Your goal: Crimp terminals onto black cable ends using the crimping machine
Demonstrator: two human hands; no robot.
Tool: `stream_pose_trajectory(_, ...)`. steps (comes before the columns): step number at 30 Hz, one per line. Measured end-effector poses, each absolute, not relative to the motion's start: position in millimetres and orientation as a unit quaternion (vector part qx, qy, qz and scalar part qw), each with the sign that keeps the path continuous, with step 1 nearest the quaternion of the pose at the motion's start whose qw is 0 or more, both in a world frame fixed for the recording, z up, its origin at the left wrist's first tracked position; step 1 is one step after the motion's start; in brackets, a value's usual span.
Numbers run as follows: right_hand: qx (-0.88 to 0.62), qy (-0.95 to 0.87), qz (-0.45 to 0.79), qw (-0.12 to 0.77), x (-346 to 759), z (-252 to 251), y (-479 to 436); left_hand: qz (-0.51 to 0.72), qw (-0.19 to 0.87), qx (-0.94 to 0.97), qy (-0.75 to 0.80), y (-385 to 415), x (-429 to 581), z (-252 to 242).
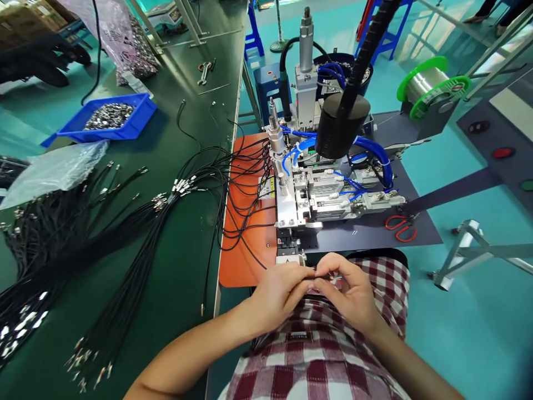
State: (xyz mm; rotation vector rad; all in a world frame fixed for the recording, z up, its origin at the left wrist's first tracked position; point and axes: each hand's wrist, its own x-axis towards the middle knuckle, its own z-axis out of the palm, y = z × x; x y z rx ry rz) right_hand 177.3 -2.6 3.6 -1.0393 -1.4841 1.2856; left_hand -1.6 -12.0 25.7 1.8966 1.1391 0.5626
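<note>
Close to my lap, in front of the machine, my left hand point(275, 293) and my right hand point(353, 290) meet with their fingertips almost touching. A black cable point(320, 276) is pinched between them, partly covered by the fingers. Thin coloured wire ends point(336, 280) stick out by my right fingers. Just beyond the hands is the metal press machine point(291, 208) with its blue air hoses. Several black cables run from its left side over an orange plate point(245, 258).
Bundles of black cables point(144, 261) lie on the green table point(179, 339). A blue tray point(144, 114) of small metal parts, a plastic bag point(62, 169) and wrenches point(204, 72) sit farther back. Red-handled scissors point(402, 228) and a green wire spool point(433, 86) are to the right.
</note>
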Motion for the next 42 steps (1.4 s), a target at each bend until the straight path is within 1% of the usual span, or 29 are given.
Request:
stream_pose_trajectory(2,-0.45,-0.575,0.548,0.409,170,0,0,0.206,0.404,0.746,0.487,-14,-10,29)
stream_pose_trajectory(5,-0.478,-0.514,0.619,0.352,160,-5,1,0.19,0.419,0.729,0.507,-16,-21,33)
stream_pose_trajectory(7,-0.482,-0.487,0.644,0.341,157,-7,1,0.19,0.422,0.728,0.506,-16,-28,32)
stream_pose_trajectory(9,-0.491,-0.479,0.643,0.342,156,-8,1,0.205,0.387,0.733,0.52,-13,-37,30)
stream_pose_trajectory(11,-0.502,-0.48,0.636,0.337,158,-8,1,0.232,0.307,0.74,0.552,-8,-51,25)
stream_pose_trajectory(13,-0.508,-0.485,0.63,0.333,159,-8,1,0.247,0.192,0.733,0.604,1,-72,18)
stream_pose_trajectory(16,-0.512,-0.489,0.624,0.331,159,-7,1,0.22,0.019,0.648,0.729,23,-114,3)
stream_pose_trajectory(17,-0.513,-0.489,0.624,0.33,159,-7,1,0.219,-0.009,0.602,0.768,32,-130,-3)
stream_pose_trajectory(18,-0.514,-0.489,0.624,0.329,159,-7,1,0.22,-0.014,0.562,0.797,42,-144,-8)
stream_pose_trajectory(20,-0.515,-0.488,0.626,0.324,158,-6,1,0.213,0.029,0.531,0.82,64,-165,-18)
stream_pose_trajectory(23,-0.512,-0.487,0.631,0.318,159,-4,0,0.214,0.065,0.543,0.809,93,-173,-26)
stream_pose_trajectory(30,-0.504,-0.483,0.641,0.318,158,-7,-2,0.21,0.092,0.585,0.778,120,-144,-29)
stream_pose_trajectory(34,-0.501,-0.488,0.641,0.317,155,-7,-1,0.22,0.093,0.597,0.766,120,-138,-27)
stream_pose_trajectory(37,-0.498,-0.482,0.646,0.32,152,-5,1,0.231,0.079,0.602,0.76,103,-125,-7)
stream_pose_trajectory(39,-0.496,-0.478,0.646,0.329,148,-4,3,0.261,0.028,0.615,0.744,79,-104,13)
stream_pose_trajectory(40,-0.495,-0.474,0.646,0.336,147,-4,4,0.279,0.038,0.642,0.714,65,-91,22)
stream_pose_trajectory(41,-0.494,-0.469,0.647,0.344,145,-4,5,0.294,0.096,0.675,0.669,49,-77,30)
stream_pose_trajectory(42,-0.492,-0.462,0.648,0.353,143,-4,6,0.286,0.197,0.706,0.617,35,-62,36)
